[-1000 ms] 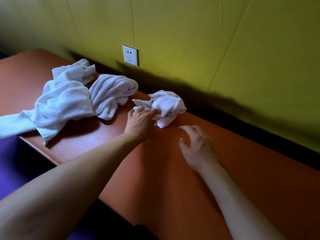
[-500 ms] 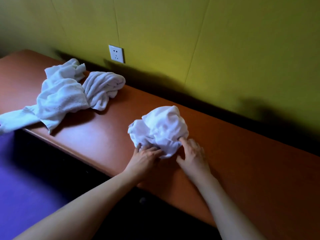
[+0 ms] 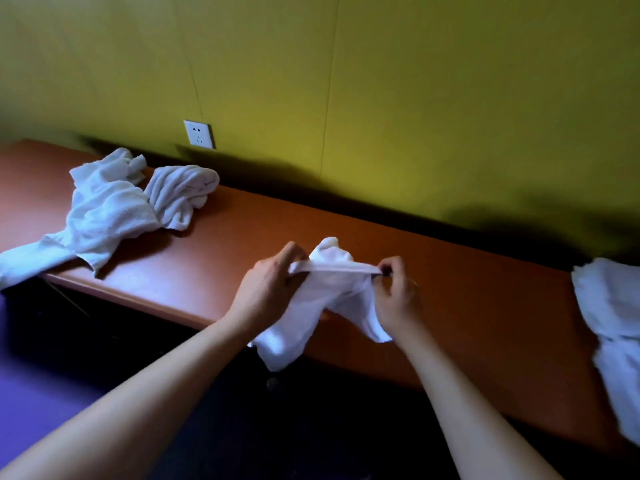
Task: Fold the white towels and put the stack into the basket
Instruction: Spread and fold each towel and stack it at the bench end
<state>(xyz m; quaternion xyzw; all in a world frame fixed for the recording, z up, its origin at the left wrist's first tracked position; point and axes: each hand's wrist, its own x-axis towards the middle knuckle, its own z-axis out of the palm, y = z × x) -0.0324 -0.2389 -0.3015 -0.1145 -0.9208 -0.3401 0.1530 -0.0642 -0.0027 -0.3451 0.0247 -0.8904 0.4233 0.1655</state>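
Step in hand looks like opening out one white towel [image 3: 325, 299] before the first fold. Left hand [image 3: 266, 292] and right hand [image 3: 394, 296] each pinch its top hem, thumb against curled fingers, with the hem pulled into a taut band between them. The rest hangs bunched over the front edge of the table [image 3: 450, 306], and one lobe pokes up behind the hem.

To do it well, probably: slide the pinches outward along the hem until each hand reaches a true corner, then shake once so the bunched part drops flat. Lay it on bare table before folding; folding in the air would trap creases.

Material: soft terry, limp, holds no shape, so it will sag wherever unsupported. The hem is a denser, flatter strip and gives better purchase than the pile.

Other towels: crumpled pile [image 3: 110, 209] at the far left, one end trailing off the table edge, with a ribbed, rolled one [image 3: 180, 192] touching it. More white cloth [image 3: 609, 323] lies at the right edge, blurred. No basket in view. Table is smooth orange-brown laminate.
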